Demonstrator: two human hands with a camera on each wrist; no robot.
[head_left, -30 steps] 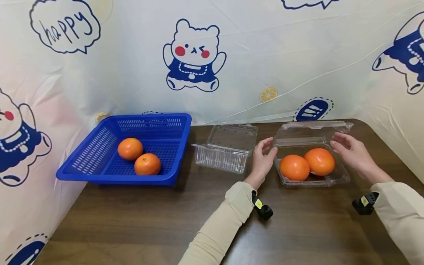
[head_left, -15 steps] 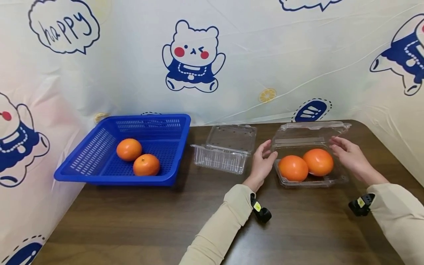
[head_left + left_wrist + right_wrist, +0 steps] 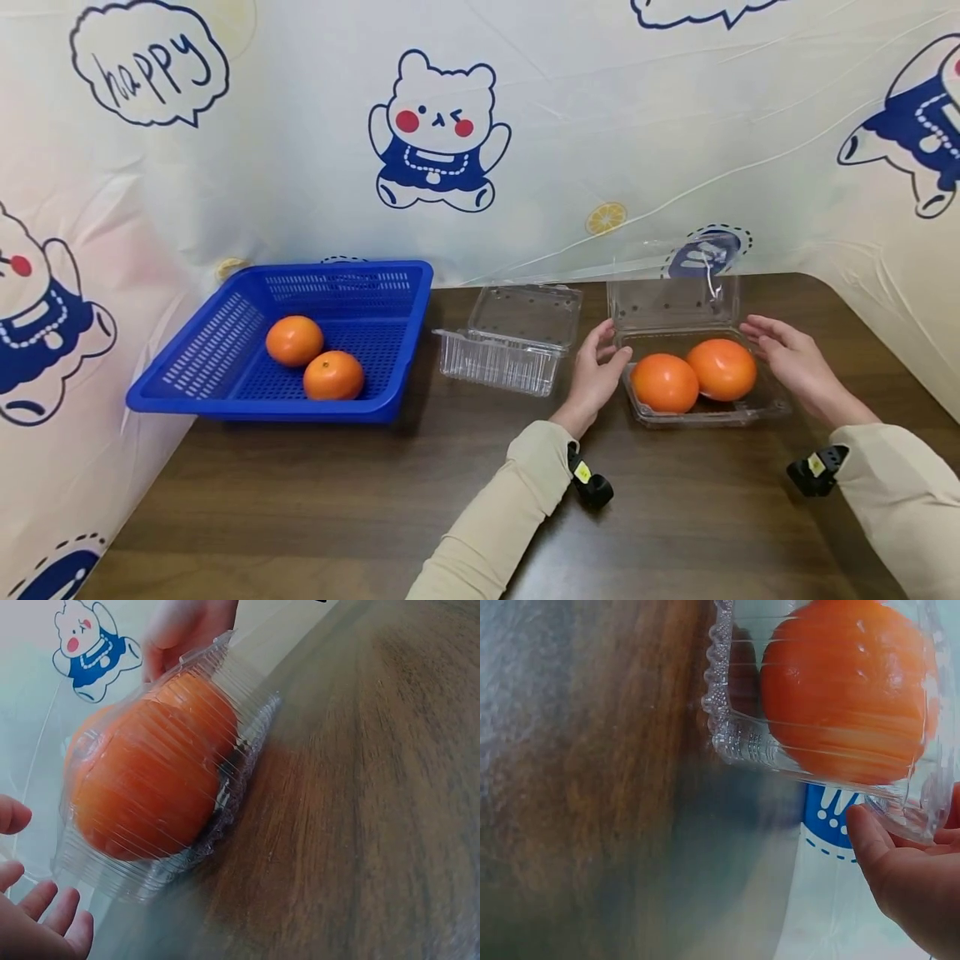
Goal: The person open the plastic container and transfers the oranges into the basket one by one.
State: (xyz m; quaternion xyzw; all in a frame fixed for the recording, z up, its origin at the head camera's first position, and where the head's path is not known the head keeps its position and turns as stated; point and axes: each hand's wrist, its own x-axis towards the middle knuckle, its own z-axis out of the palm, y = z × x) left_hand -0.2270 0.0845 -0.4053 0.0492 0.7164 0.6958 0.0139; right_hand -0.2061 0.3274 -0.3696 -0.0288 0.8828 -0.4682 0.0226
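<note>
In the head view, a clear plastic clamshell box (image 3: 705, 417) on the table holds two oranges, a left orange (image 3: 664, 383) and a right orange (image 3: 722, 369). Its lid (image 3: 675, 304) stands raised at the back. My left hand (image 3: 592, 375) is beside the box's left side, fingers apart; the left wrist view shows a gap between fingertips and plastic. On the other side, my right hand (image 3: 798, 362) is at the back right corner. The right wrist view puts that corner between thumb (image 3: 870, 836) and fingers; whether they press it is unclear.
A second clear box (image 3: 502, 358) sits open left of my left hand. Farther left, a blue plastic basket (image 3: 270, 405) contains two more oranges (image 3: 333, 374). A printed cloth (image 3: 555, 167) hangs behind the brown wooden table (image 3: 337, 500).
The box's lid has swung up and back from a lower, tilted position. Both hands have shifted only slightly and stay at the box's sides. The oranges have stayed put.
</note>
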